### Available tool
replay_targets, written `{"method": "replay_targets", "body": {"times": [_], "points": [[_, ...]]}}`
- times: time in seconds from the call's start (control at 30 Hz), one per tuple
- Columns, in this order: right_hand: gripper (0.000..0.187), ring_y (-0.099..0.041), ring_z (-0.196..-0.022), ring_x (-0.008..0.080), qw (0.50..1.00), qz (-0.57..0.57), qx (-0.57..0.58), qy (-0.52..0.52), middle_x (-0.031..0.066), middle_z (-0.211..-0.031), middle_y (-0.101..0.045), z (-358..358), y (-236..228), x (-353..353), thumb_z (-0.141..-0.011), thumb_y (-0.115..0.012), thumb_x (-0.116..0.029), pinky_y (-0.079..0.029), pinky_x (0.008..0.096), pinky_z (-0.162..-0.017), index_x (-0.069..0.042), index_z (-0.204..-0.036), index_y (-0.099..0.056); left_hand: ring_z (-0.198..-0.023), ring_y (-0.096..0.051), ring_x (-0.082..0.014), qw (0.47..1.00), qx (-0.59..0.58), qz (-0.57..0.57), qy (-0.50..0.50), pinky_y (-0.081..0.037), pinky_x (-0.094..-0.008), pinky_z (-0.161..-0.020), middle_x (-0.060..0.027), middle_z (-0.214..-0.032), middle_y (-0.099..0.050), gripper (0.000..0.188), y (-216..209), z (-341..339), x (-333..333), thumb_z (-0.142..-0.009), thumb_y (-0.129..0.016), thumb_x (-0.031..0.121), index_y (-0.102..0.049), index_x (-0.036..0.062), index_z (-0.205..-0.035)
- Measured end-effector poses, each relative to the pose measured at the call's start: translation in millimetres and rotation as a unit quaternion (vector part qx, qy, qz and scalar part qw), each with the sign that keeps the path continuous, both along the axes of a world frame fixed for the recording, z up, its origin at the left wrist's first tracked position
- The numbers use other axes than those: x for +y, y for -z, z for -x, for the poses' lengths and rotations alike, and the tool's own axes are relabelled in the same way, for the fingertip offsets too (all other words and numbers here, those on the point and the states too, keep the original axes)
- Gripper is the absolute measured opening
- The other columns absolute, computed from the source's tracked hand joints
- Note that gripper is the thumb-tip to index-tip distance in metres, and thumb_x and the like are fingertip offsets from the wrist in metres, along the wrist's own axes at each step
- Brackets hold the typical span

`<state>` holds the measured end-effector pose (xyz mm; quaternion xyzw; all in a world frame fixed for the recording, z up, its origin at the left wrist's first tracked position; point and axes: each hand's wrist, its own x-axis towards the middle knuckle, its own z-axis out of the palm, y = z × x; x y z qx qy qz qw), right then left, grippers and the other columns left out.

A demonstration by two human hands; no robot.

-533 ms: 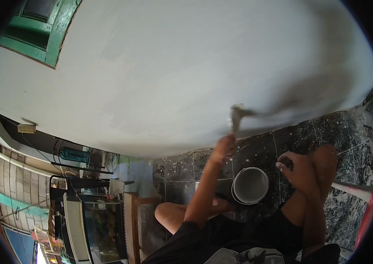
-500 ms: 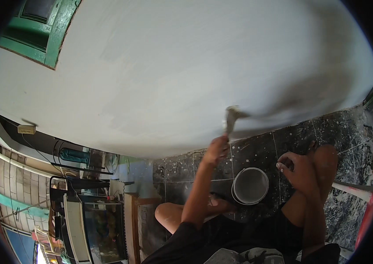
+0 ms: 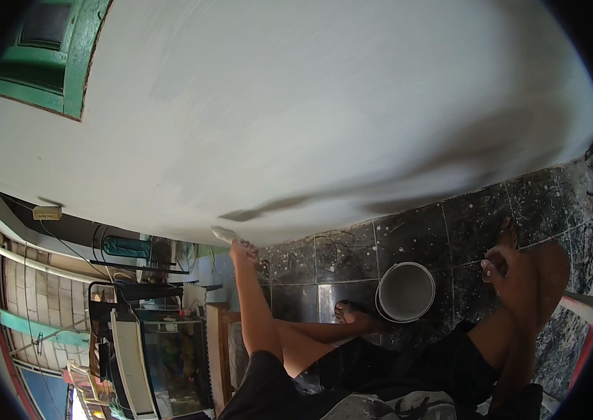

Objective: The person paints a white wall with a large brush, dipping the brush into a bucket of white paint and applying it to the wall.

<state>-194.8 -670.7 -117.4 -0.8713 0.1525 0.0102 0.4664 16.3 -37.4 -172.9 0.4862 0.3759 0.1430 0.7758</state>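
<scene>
Brush [image 3: 224, 234], pale and flat-headed, is in the grip of the left hand [image 3: 244, 253], whose fingers are closed round its handle close to the lower edge of the white wall [image 3: 275, 126]; whether it touches the surface I cannot tell. From the far left, a green window frame [image 3: 76, 63] sits in the upper corner, and below it a small yellowish box [image 3: 47, 213] with a cord trailing from it. Next comes a teal, rounded object [image 3: 126, 246] on a dark rack, then a glass tank [image 3: 170, 364] whose dim inside shows patches of green and orange, too dark to name. A wooden post [image 3: 216, 350] stands beside the tank. Further right, past the left hand, a bare foot [image 3: 354, 320] rests on the dark, paint-spotted tiles [image 3: 352, 260]. Just beyond stands an upright bucket [image 3: 419, 281], pale inside, its wire handle lowered against the left side; I cannot tell whether that paleness is paint or bare bottom. Farthest right, the right hand [image 3: 499, 264] is at the right leg, fingers loosely curled; whether they hold anything I cannot tell.
</scene>
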Motion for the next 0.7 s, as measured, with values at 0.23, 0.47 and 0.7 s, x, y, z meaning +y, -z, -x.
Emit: {"method": "replay_targets", "body": {"times": [0.23, 0.47, 0.7], "points": [[0.014, -0.061, -0.057, 0.0223, 1.0, 0.006, -0.002, -0.003, 0.011, -0.066, -0.063, 8, -4, -4, -0.081, -0.071, -0.013, -0.045, 0.0336, -0.056, -0.004, -0.091, -0.066, -0.04, -0.027, -0.0124, 0.987, 0.026, -0.044, 0.156, -0.026, -0.027, -0.035, 0.0027, -0.052, -0.03, 0.042, 51, -5, -172, -0.102, -0.039, 0.045, -0.035, 0.0173, -0.071], [0.014, -0.063, -0.061, 0.0205, 0.997, 0.01, -0.049, -0.065, 0.0102, -0.067, -0.064, -10, -11, 19, -0.081, -0.07, -0.012, -0.046, 0.0339, -0.059, -0.004, -0.091, -0.066, -0.039, -0.035, -0.0077, 0.873, 0.087, -0.028, 0.48, -0.025, -0.0222, -0.031, 0.0043, -0.06, -0.04, 0.033, 14, 58, -346, -0.101, -0.043, 0.043, -0.046, 0.0154, -0.084], [0.013, -0.063, -0.063, 0.0164, 0.991, -0.064, 0.011, -0.118, 0.0097, -0.07, -0.065, -23, -10, 49, -0.084, -0.069, -0.009, -0.048, 0.0305, -0.063, -0.001, -0.093, -0.065, -0.042, -0.03, -0.0039, 0.811, -0.005, 0.003, 0.586, -0.022, -0.0212, -0.033, 0.0057, -0.06, -0.038, 0.035, -17, 28, -306, -0.099, -0.05, 0.044, -0.05, 0.0124, -0.085]]}}
